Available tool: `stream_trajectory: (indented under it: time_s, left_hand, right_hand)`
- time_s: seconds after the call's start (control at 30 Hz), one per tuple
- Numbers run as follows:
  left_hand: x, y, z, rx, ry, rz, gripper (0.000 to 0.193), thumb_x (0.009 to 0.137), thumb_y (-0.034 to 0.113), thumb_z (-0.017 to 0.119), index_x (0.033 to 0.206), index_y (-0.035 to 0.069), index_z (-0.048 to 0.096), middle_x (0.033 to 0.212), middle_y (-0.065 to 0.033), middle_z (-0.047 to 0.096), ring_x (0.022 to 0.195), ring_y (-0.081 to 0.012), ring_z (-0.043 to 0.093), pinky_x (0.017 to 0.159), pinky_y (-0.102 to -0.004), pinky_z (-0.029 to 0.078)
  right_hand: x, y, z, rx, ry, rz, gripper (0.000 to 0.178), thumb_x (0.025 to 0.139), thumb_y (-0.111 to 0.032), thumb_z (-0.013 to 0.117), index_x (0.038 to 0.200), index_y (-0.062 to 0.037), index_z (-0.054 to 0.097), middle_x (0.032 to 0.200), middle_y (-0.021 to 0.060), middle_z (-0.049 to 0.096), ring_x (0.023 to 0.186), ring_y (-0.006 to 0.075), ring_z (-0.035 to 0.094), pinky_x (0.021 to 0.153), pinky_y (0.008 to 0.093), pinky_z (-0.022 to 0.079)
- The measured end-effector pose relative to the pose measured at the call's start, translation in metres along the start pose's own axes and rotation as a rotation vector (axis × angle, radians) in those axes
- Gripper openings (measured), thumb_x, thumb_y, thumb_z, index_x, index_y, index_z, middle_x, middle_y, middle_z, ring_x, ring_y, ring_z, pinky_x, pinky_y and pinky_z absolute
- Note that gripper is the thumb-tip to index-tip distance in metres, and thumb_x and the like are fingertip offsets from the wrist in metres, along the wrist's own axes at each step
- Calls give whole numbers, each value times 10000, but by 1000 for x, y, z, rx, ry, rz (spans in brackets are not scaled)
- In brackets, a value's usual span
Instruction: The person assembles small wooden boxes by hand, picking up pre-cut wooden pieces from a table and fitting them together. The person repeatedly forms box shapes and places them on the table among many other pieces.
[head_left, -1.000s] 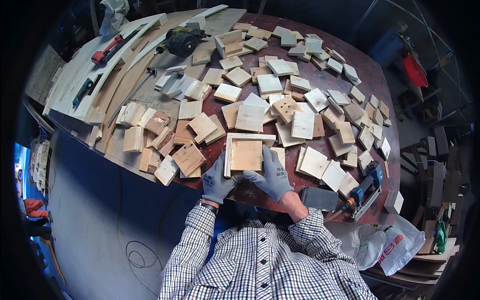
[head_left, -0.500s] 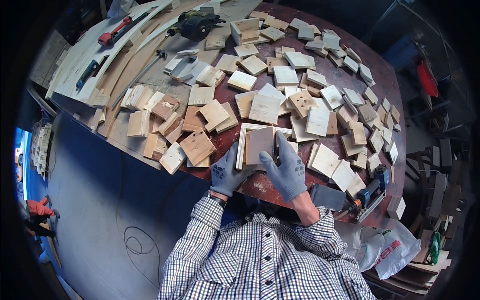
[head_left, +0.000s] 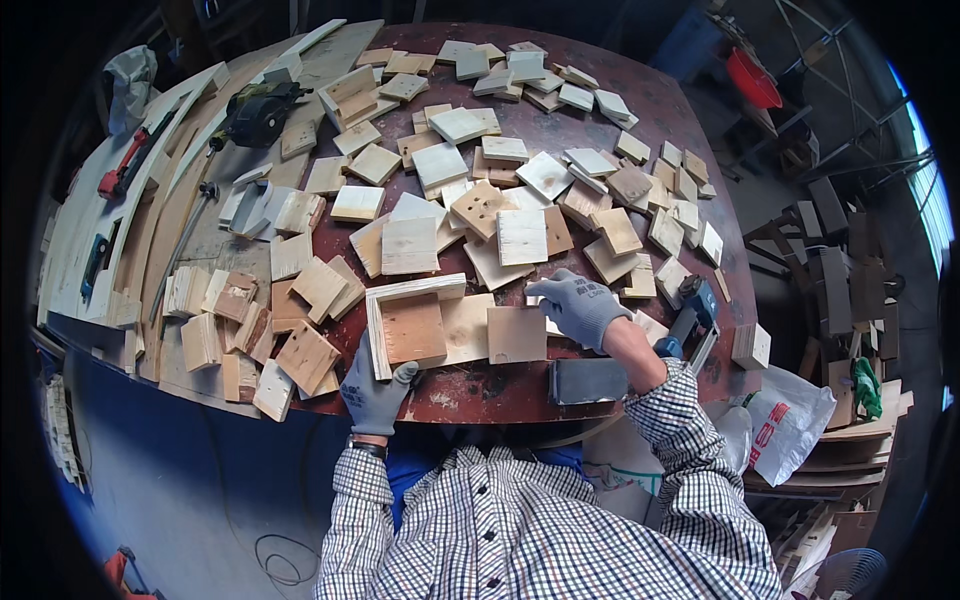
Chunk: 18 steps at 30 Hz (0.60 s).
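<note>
Gloves on left hand and right hand were grey, with dark print on the right. Shirt: white, dark grid check, dark buttons. Corner piece showed cream rims, warm orange-tan panel. Square board was plain, duller tan. Tabletop: deep red, scuffed paler in patches. One block was yellowish, spotted with dark holes. Nail gun: blue and black. Basin was bright red; cloth, vivid green; plastic bag, white, red-printed.
</note>
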<state>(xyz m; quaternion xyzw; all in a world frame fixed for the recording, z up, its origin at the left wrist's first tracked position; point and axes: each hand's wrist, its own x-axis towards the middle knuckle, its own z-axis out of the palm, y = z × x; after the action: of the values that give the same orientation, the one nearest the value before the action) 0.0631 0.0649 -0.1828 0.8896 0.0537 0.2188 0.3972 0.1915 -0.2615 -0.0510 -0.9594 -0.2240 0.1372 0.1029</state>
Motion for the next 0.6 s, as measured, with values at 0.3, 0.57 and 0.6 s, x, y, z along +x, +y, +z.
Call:
stream_trajectory:
  time_s: [0.3, 0.57, 0.6]
  left_hand:
    - [-1, -3, -3, 28, 1, -8, 1003, 829, 740, 726, 1429, -40, 537, 1206, -231, 716, 1032, -391, 736, 860, -449, 597]
    - [-4, -4, -5, 39, -24, -47, 998, 825, 741, 733, 1402, -54, 560, 1194, -234, 710, 1039, -395, 729, 879, -443, 586]
    - [-5, -4, -6, 46, -30, -51, 995, 829, 746, 725, 1394, -57, 563, 1185, -232, 711, 1033, -397, 729, 872, -443, 587]
  right_hand:
    - [107, -9, -1, -232, 412, -306, 717, 887, -471, 752, 1516, -251, 487, 1486, 172, 490, 1424, 407, 438, 1091, 546, 423]
    - [142, 39, -6, -214, 304, -80, 438, 887, -284, 681, 1307, -177, 616, 1192, 132, 684, 1090, 351, 674, 912, 501, 530]
    - [141, 54, -8, -142, 371, -83, 407, 884, -262, 669, 1277, -163, 636, 1148, 137, 710, 1013, 361, 708, 864, 488, 559]
